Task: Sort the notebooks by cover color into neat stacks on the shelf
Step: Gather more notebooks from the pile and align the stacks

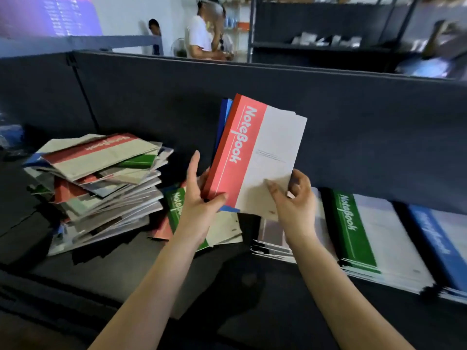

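A small bundle of notebooks, a red-covered one (255, 152) in front and blue ones (224, 114) behind, is held upright above the dark shelf (141, 271). My left hand (202, 195) grips the bundle's lower left edge, thumb across the red band. My right hand (293, 195) pinches the lower right corner of the red notebook's cover. An untidy mixed pile (101, 183) lies at the left. Below my hands lie a green notebook (177, 205) and a red one. On the right lie a pale stack (270, 241), a green stack (358, 231) and a blue stack (439, 243).
A dark fabric panel (328, 117) rises behind the shelf. Beyond it stand black shelving (328, 34) and people (202, 31) in the background. The near shelf surface in front of my arms is bare dark fabric.
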A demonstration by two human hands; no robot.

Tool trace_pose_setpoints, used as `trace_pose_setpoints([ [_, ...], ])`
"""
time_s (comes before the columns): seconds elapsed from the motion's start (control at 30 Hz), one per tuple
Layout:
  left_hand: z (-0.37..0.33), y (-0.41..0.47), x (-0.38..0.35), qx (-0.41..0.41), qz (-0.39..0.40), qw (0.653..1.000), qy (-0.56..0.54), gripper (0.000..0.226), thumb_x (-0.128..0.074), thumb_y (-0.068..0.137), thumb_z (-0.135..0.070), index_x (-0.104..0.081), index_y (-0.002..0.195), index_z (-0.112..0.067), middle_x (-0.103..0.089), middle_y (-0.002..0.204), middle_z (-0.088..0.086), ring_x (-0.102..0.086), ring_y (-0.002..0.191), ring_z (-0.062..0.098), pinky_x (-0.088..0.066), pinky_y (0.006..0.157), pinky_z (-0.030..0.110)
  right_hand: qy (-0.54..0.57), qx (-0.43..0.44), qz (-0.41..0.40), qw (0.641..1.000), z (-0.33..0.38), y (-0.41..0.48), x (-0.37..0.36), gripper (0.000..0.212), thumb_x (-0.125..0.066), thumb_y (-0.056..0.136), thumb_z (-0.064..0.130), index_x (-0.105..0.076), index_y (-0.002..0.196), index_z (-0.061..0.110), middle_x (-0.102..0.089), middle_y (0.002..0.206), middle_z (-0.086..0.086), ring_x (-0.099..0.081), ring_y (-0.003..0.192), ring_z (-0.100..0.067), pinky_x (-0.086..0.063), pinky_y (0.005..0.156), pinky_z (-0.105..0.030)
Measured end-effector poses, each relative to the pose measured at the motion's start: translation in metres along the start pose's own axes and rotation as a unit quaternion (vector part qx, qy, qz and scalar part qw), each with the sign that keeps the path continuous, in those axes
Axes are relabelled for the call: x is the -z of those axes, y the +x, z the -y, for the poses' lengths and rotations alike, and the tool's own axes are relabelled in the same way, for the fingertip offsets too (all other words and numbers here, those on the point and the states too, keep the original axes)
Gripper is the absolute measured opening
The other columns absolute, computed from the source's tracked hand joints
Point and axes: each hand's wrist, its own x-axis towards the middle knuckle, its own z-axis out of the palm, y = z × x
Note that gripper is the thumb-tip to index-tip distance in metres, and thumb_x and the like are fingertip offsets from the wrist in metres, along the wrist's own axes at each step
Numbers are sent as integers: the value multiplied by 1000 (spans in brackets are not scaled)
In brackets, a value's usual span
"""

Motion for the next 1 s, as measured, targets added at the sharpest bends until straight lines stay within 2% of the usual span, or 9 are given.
trace_pose_setpoints([
  [0.13, 12, -3, -41, 30, 60, 997, -31, 72, -61, 88, 1, -33, 136, -45, -57, 128, -9, -60, 114, 8, -52, 90, 31, -39, -9, -81, 996, -7, -5, 48, 32, -66, 89, 17, -47, 115, 22, -65, 94, 6, -61, 76, -3, -49, 61, -23],
  [0.23, 20, -8, -73, 56, 104, 992, -51, 61, -60, 87, -13, -35, 139, -34, -57, 127, -8, -61, 112, 8, -53, 90, 30, -51, -16, -123, 991, -15, -11, 85, 27, -59, 92, 14, -44, 111, 26, -67, 100, -6, -59, 72, -11, -46, 59, -21],
  [0.37, 35, -17, -117, 73, 158, 984, -40, 59, -57, 87, -24, -35, 142, -28, -50, 139, 0, -54, 124, 16, -51, 97, 34, -51, -23, -171, 984, -15, -19, 132, 27, -56, 94, 12, -40, 108, 29, -65, 95, -3, -59, 71, -9, -44, 50, -14],
  [0.5, 49, -29, -160, 89, 174, 980, -46, 38, -48, 98, -23, -43, 133, -38, -49, 140, 1, -53, 124, 16, -53, 95, 39, -72, -14, -224, 972, -11, -27, 175, 27, -56, 95, 12, -40, 110, 27, -62, 102, 7, -62, 83, -6, -45, 51, -12],
  [0.6, 52, -42, -192, 88, 209, 973, -43, 40, -52, 91, -32, -43, 125, -51, -46, 141, 2, -52, 125, 18, -53, 95, 40, -90, -11, -261, 961, -7, -32, 207, 26, -55, 95, 12, -40, 109, 28, -60, 89, 14, -58, 74, 1, -41, 47, -6],
  [0.7, 57, -55, -221, 73, 228, 971, -16, 36, -47, 97, -26, -46, 121, -52, -42, 143, -3, -46, 130, 16, -52, 96, 37, -101, -16, -287, 952, -6, -41, 237, 24, -55, 95, 14, -41, 105, 31, -63, 84, 9, -59, 68, -3, -43, 46, -11],
  [0.8, 60, -69, -251, 70, 241, 968, 4, 31, -41, 101, -21, -53, 119, -44, -50, 130, -11, -52, 120, 9, -55, 82, 22, -111, -16, -296, 948, -6, -48, 266, 26, -55, 95, 15, -40, 98, 36, -63, 83, 14, -62, 68, -3, -52, 55, -21],
  [0.87, 61, -79, -271, 80, 233, 969, -9, 31, -41, 102, -16, -57, 118, -38, -53, 123, -18, -54, 114, 4, -54, 79, 18, -115, -14, -297, 948, -5, -49, 286, 27, -55, 96, 14, -40, 101, 36, -59, 84, 21, -63, 69, 6, -52, 57, -17],
  [1.0, 72, -87, -305, 96, 204, 974, -15, 38, -44, 101, -8, -64, 112, -37, -58, 128, -16, -51, 124, 8, -45, 104, 38, -120, -18, -323, 939, 1, -47, 336, 29, -55, 94, 10, -42, 111, 30, -58, 94, 20, -58, 81, 5, -48, 61, -13],
])
